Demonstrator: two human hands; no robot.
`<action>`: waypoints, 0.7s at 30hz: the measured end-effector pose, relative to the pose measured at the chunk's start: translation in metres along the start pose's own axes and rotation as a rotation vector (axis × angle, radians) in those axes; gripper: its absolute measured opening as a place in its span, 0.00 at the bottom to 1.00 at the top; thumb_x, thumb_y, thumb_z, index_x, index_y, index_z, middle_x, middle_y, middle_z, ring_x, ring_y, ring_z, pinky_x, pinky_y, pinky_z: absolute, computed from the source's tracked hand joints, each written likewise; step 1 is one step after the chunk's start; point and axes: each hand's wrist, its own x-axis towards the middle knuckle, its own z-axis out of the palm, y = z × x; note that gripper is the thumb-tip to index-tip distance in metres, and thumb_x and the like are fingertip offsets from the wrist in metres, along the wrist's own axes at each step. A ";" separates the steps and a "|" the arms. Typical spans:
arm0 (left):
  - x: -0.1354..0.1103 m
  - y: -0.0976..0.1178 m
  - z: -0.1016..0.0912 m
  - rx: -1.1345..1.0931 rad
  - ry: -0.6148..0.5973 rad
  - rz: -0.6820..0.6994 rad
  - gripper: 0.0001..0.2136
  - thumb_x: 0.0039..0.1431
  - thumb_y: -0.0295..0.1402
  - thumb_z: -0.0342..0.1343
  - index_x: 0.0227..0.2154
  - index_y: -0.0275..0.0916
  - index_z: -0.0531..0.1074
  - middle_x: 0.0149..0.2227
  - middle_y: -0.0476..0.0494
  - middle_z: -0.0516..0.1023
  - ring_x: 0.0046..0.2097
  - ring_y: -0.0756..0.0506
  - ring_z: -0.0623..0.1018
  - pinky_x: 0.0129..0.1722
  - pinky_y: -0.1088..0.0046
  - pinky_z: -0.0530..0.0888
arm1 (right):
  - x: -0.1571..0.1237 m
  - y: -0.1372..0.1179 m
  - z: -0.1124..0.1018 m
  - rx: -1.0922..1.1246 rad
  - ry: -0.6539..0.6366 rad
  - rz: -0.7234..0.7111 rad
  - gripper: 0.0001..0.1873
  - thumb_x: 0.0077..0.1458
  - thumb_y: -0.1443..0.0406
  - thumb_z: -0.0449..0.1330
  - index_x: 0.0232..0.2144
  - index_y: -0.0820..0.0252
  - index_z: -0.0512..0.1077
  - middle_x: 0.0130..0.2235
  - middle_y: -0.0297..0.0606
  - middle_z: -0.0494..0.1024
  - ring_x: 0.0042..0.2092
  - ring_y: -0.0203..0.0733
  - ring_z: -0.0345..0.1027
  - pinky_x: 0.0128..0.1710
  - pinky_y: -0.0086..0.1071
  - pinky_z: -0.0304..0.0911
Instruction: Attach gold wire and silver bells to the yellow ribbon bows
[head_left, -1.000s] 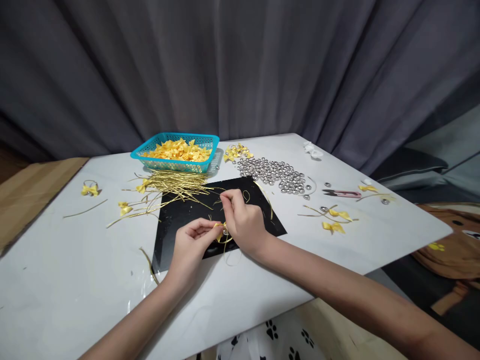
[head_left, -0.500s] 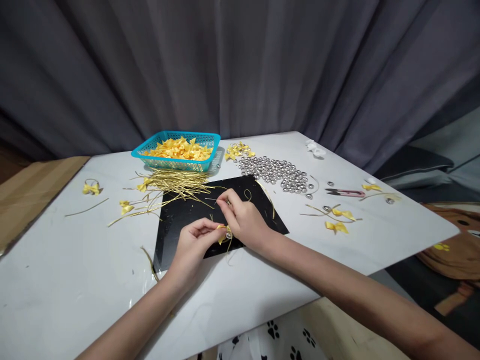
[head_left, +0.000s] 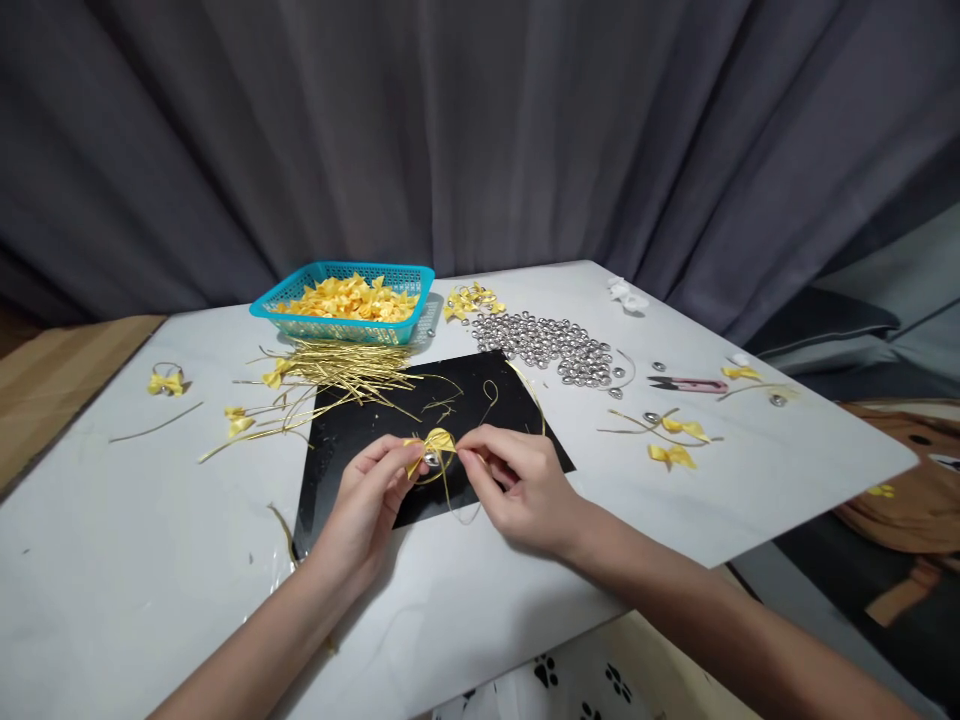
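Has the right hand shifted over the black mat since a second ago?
Yes. The right hand has come back from mid-mat toward the near edge of the black mat, now pinching gold wire beside the yellow bow.

Dark grey pleated curtain (head_left: 480, 130) behind the white bench (head_left: 150, 580); wooden surface (head_left: 52, 380) beyond its left edge; cushions (head_left: 862, 340) at right.

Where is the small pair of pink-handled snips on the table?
The pink-handled snips lie on the white table, on the person's right, just beyond the pile of silver bells.
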 end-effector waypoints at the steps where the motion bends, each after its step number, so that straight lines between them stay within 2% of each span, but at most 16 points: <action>1: 0.000 0.000 0.000 0.001 -0.005 -0.005 0.08 0.36 0.28 0.68 0.16 0.35 0.73 0.21 0.54 0.73 0.25 0.57 0.72 0.28 0.89 0.71 | 0.001 0.000 0.000 0.000 -0.003 0.002 0.07 0.56 0.71 0.51 0.29 0.63 0.68 0.20 0.28 0.60 0.20 0.28 0.50 0.21 0.25 0.50; 10: -0.002 0.001 0.003 -0.008 -0.012 -0.014 0.08 0.35 0.27 0.68 0.15 0.35 0.72 0.19 0.55 0.71 0.25 0.57 0.72 0.28 0.90 0.71 | 0.000 0.001 0.002 0.011 0.013 -0.010 0.07 0.55 0.73 0.50 0.29 0.64 0.68 0.21 0.30 0.61 0.22 0.29 0.52 0.22 0.25 0.51; 21: 0.003 -0.003 -0.002 -0.021 -0.041 -0.041 0.08 0.36 0.28 0.68 0.17 0.35 0.73 0.21 0.55 0.72 0.24 0.57 0.73 0.27 0.89 0.71 | 0.001 -0.001 0.004 0.012 0.021 -0.029 0.08 0.55 0.73 0.50 0.29 0.65 0.69 0.21 0.31 0.63 0.21 0.29 0.52 0.22 0.25 0.52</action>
